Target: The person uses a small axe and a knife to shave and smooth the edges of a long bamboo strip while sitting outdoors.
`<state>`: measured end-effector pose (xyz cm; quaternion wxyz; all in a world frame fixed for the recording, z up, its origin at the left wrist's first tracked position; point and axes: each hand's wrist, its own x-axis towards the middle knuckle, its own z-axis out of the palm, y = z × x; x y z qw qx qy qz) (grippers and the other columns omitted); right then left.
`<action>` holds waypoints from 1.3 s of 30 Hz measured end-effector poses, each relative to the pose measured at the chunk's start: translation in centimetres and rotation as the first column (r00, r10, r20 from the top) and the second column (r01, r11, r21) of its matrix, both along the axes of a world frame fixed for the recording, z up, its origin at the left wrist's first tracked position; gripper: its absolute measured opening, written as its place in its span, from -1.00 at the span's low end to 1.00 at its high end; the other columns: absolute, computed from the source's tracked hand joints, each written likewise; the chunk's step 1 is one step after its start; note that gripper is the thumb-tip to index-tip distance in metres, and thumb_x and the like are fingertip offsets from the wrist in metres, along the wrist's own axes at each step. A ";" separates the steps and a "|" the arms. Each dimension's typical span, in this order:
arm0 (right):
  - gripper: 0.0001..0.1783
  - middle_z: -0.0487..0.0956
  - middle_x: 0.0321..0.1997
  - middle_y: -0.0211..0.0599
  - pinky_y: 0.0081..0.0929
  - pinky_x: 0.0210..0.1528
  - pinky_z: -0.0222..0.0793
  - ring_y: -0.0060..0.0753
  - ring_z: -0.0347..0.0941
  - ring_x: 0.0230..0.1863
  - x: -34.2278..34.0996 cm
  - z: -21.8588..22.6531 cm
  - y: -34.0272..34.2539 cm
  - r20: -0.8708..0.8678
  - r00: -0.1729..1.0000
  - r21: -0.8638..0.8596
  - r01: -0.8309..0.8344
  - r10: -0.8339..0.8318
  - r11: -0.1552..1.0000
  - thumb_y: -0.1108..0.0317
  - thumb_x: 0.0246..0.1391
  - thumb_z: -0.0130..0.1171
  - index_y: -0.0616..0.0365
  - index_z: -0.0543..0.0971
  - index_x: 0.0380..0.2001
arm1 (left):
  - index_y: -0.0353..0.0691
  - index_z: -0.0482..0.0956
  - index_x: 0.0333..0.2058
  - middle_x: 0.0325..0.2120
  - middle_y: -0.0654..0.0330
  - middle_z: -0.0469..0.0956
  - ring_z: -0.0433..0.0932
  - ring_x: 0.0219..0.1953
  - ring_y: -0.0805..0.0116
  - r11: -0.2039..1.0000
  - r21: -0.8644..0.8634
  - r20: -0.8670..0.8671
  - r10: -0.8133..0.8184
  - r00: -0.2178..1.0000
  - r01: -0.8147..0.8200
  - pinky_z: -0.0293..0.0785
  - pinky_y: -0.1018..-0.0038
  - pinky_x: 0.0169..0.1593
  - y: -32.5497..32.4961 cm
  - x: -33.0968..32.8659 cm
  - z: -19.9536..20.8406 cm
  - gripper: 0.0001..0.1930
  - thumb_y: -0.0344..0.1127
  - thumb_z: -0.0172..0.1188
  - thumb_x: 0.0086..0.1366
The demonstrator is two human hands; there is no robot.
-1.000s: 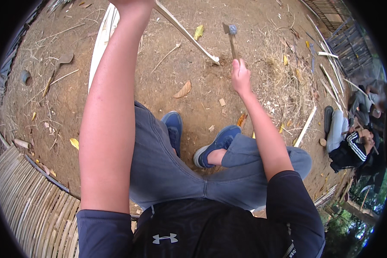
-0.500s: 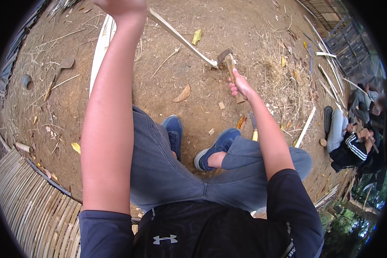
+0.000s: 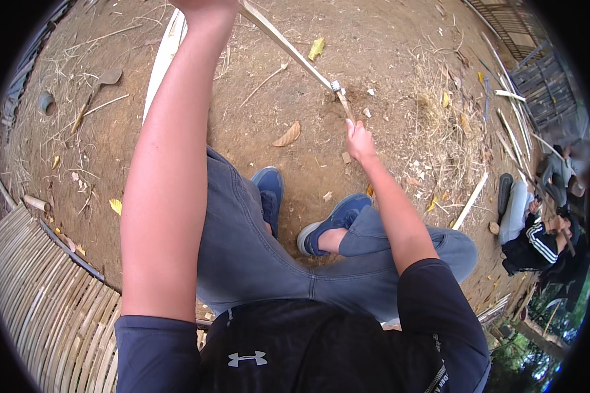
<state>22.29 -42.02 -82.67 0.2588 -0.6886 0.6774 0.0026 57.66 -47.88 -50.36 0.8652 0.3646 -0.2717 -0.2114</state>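
At the top edge my left hand [image 3: 206, 5] is partly cut off. A long pale wooden stick [image 3: 287, 46] slants down from it towards the ground, and the hand looks closed round its upper end, though the fingers are out of sight. My right hand [image 3: 360, 141] is wrapped round the wooden handle of a hatchet [image 3: 345, 103]. The hatchet's small metal head is at the stick's lower end, seemingly touching it. Pale wood chips [image 3: 371, 92] lie beside that spot on the bare earth.
Split bamboo slats [image 3: 52, 288] spread at lower left. A trowel-like tool [image 3: 105, 80] lies on the left ground. My shoes [image 3: 337, 223] stand below the work. At the right, a person [image 3: 537, 229] sits near long bamboo strips [image 3: 512, 124].
The hatchet's head has swung onto the stick's lower end, and my right hand has turned with it. Fresh chips appear beside the stick. My left hand still holds the upper end.
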 end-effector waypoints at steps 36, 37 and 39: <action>-0.36 0.61 -0.46 -0.07 -0.07 -0.30 0.46 0.08 0.55 -0.42 2.1 6.7 -4.5 0.447 0.890 -0.185 0.196 -0.095 0.963 -0.17 0.37 -0.26 0.24 0.52 -0.25 | 0.03 0.18 -0.41 -0.68 0.45 0.06 -0.02 -0.75 0.57 0.994 -0.011 -0.071 -0.107 0.992 0.107 -0.06 0.56 -0.68 0.5 -0.5 0.0 -0.37 0.54 -0.19 0.25; -0.30 0.62 -0.15 0.20 0.00 0.08 0.38 0.32 0.51 -0.04 2.3 6.5 -3.8 0.428 0.896 -0.128 0.189 -0.117 0.974 -0.17 0.37 -0.28 0.31 0.55 -0.10 | 0.04 0.17 -0.41 -0.68 0.44 0.06 -0.01 -0.75 0.57 0.995 0.005 -0.071 -0.096 0.993 0.097 -0.06 0.57 -0.68 0.7 -0.3 0.1 -0.38 0.54 -0.19 0.25; -0.29 0.57 -0.03 0.26 -0.02 0.16 0.34 0.30 0.47 0.06 0.8 3.8 -3.7 0.196 0.975 0.013 0.109 -0.109 0.994 -0.16 0.38 -0.30 0.33 0.55 -0.05 | 0.04 0.17 -0.41 -0.69 0.44 0.06 -0.01 -0.75 0.57 0.994 0.019 -0.096 -0.103 0.990 0.105 -0.07 0.57 -0.68 1.0 -2.0 0.7 -0.38 0.54 -0.19 0.25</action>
